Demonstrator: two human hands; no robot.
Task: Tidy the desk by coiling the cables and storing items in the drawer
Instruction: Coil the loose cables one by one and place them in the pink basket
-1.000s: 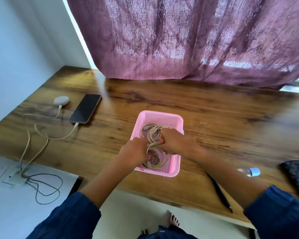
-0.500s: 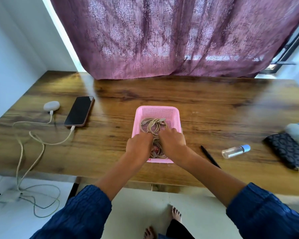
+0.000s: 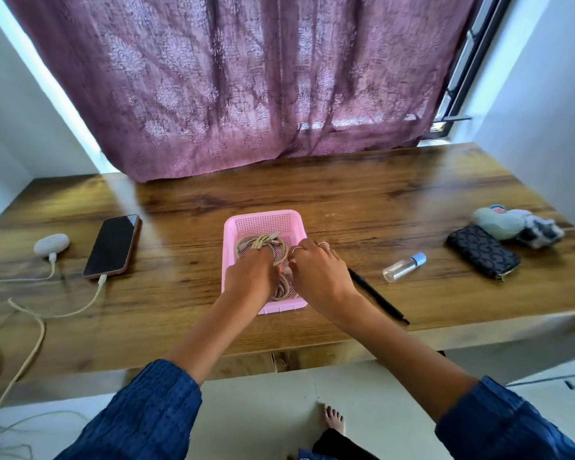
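Head view, from your left: a white charger puck [image 3: 51,244] and a dark phone [image 3: 112,246], both plugged in, the phone's long axis running away from you. At centre sits the pink basket [image 3: 263,221], long axis also pointing away, holding the beige coiled cables [image 3: 261,242]. Your left hand [image 3: 251,277] presses down on the coils with fingers curled; your right hand [image 3: 317,273] curls over the right rim, its fingertips hidden. Rightward lie a black pen [image 3: 377,297], a small clear bottle [image 3: 404,267] and a dark patterned pouch [image 3: 482,251].
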